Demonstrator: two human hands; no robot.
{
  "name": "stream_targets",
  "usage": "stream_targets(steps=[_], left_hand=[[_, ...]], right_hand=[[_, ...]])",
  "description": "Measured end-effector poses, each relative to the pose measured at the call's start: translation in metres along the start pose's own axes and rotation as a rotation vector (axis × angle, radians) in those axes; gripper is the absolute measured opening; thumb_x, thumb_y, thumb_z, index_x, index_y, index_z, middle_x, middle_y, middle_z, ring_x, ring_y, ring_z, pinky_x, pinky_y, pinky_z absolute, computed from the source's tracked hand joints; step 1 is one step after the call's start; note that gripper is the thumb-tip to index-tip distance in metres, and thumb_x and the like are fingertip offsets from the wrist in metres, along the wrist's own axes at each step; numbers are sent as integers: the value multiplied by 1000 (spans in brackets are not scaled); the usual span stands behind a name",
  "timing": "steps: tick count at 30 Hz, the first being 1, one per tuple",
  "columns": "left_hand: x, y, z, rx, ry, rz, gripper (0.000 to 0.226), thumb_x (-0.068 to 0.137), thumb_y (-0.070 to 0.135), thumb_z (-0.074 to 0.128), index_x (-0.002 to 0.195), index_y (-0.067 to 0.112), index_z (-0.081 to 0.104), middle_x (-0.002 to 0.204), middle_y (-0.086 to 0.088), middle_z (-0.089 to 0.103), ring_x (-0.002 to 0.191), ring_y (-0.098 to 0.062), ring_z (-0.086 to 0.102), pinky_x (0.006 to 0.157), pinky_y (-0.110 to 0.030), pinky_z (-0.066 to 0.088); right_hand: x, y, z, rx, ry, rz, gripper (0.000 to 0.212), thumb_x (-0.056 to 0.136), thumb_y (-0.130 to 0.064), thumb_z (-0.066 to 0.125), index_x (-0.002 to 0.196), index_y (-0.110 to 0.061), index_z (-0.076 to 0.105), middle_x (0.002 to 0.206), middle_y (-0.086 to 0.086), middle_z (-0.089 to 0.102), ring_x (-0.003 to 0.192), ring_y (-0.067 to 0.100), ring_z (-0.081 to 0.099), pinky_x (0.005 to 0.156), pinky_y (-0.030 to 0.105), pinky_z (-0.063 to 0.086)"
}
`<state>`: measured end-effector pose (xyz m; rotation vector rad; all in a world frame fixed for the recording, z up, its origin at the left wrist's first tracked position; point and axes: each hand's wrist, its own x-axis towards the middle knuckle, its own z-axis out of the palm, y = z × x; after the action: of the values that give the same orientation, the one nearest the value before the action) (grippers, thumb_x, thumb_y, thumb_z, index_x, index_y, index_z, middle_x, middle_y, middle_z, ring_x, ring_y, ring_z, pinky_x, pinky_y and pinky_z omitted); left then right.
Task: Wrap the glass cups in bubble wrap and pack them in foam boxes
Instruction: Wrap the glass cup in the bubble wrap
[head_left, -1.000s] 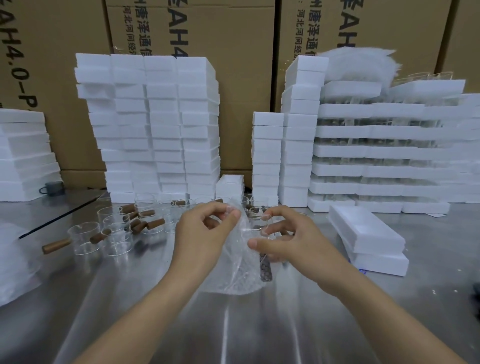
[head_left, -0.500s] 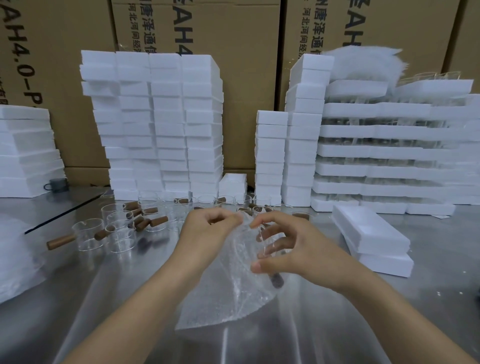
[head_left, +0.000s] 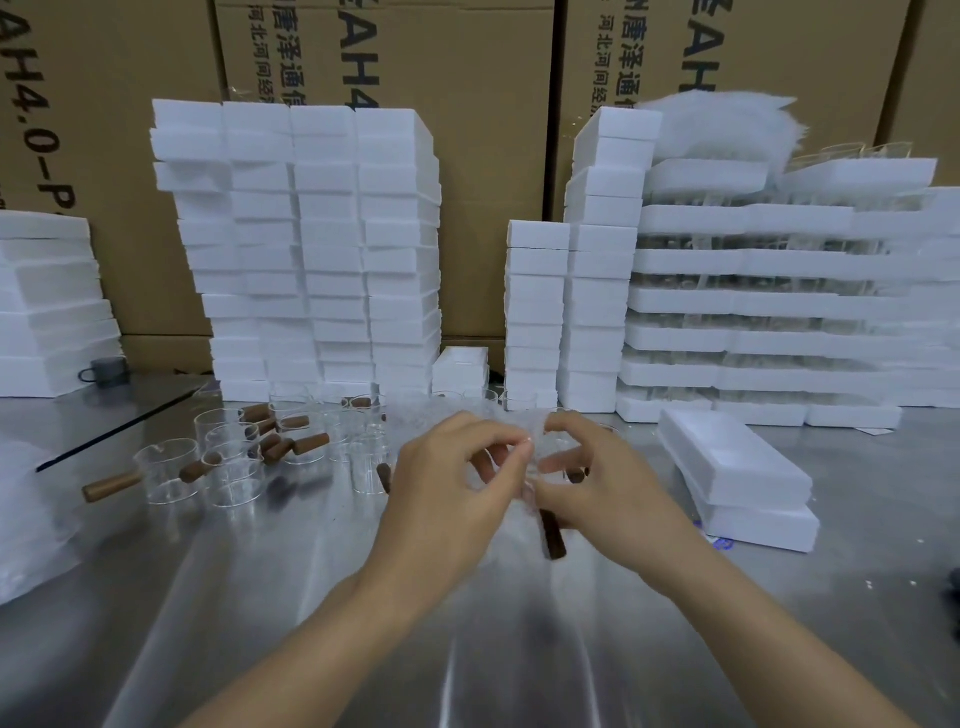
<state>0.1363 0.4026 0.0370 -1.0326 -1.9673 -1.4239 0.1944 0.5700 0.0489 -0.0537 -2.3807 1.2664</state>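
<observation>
So both hands met over the middle of the desk (head_left: 249, 597), working on one glass cup (head_left: 549, 530). The left hand (head_left: 447, 483) had its fingers curled, pinching the bubble wrap (head_left: 511, 423) between thumb and forefinger. The right hand (head_left: 613, 488) had its fingers curled round the wrapped cup, whose brown handle poked out below. The loose cups (head_left: 228, 457) sat toward the back left, and two foam boxes (head_left: 737, 467) were stacked near the right edge. Tall foam stacks (head_left: 311, 249) lined the back edge.
</observation>
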Motion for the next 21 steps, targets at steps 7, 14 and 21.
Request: stream_targets(steps=[7,14,21], left_hand=[[-11,20,13,164,-30,283,16,101,35,71,107,28,84,97,15,69,96,-11,62,85,-39,52],[37,5,-65,-9,122,-286,68,79,67,83,137,59,50,143,17,43,126,-5,53,101,-46,51],[38,-18,-63,-373,-280,-534,91,55,62,96,137,61,57,122,10,79,124,-6,69,109,-39,49]], right_hand=[[-7,-1,11,113,-241,-72,34,96,4,56,93,-27,71,87,4,72,78,6,65,72,29,56],[1,-6,2,659,-235,20,46,100,-27,71,141,-42,58,132,4,74,118,30,73,105,49,57],[4,-11,3,766,-274,-27,47,104,-16,62,143,-42,57,135,8,72,120,38,71,96,51,55]])
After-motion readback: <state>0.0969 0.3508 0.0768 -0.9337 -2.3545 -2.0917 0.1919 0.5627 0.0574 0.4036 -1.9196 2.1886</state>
